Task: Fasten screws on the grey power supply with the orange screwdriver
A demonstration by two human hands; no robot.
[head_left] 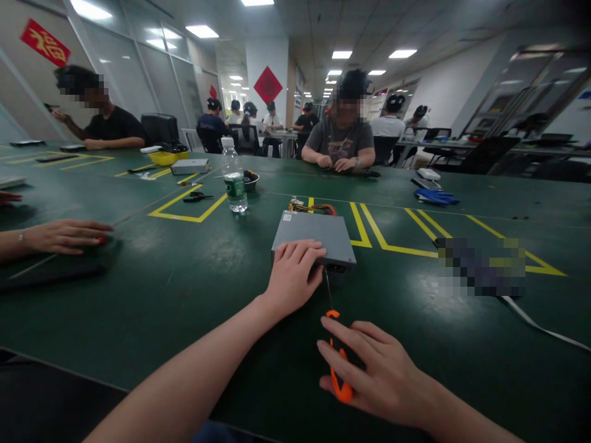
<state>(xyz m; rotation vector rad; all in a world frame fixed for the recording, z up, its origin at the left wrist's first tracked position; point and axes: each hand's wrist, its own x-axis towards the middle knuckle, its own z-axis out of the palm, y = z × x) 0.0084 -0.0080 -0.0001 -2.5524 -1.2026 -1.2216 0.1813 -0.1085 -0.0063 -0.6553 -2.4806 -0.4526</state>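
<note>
A grey metal computer power supply (pixel 318 231) lies on the green table in front of me, with bundled coloured wires at its far side. My left hand (pixel 298 271) grips its near edge, fingers over the top and thumb down at the front face. My right hand (pixel 376 366) holds a screwdriver (pixel 342 387) with an orange and black handle, the fingers loosely around the grip. The screwdriver's thin shaft points away from me, up to the near face of the power supply beside my left thumb. Where its tip sits is not clear.
A water bottle (pixel 235 184) stands beyond the power supply to the left, near black pliers (pixel 197 197). Blue gloves (pixel 436 197) lie at the right. Another person's hand (pixel 69 237) rests on the table at left; a person in grey (pixel 344 132) sits opposite.
</note>
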